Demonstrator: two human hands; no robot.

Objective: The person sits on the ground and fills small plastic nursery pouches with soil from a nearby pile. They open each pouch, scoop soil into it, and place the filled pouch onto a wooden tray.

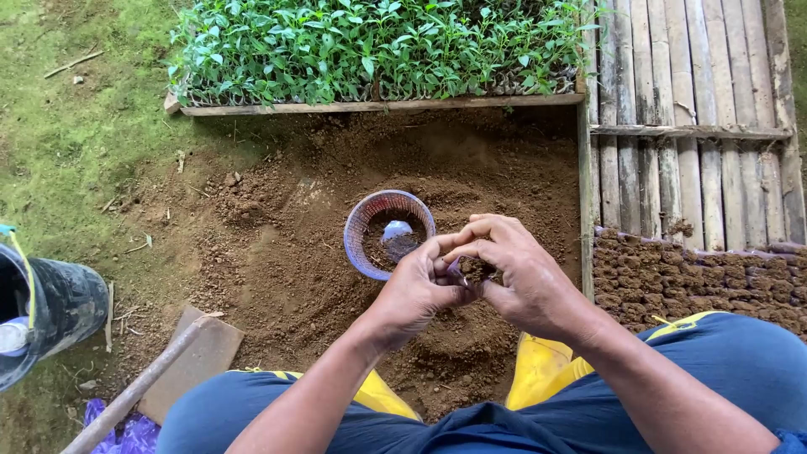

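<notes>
Head: hands hide soil pot

Beyond the grips, a woven plastic basket sits on crumbly, matt brown soil. Further off, rough weathered bamboo slats; nearer, glossy yellow rubber boots.

Both hands around soil-filled pouch

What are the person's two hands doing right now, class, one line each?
Left hand: closed, pinching the small soil-filled clear plastic bag.
Right hand: closed, fingers curled on the same bag from the other side.
</notes>
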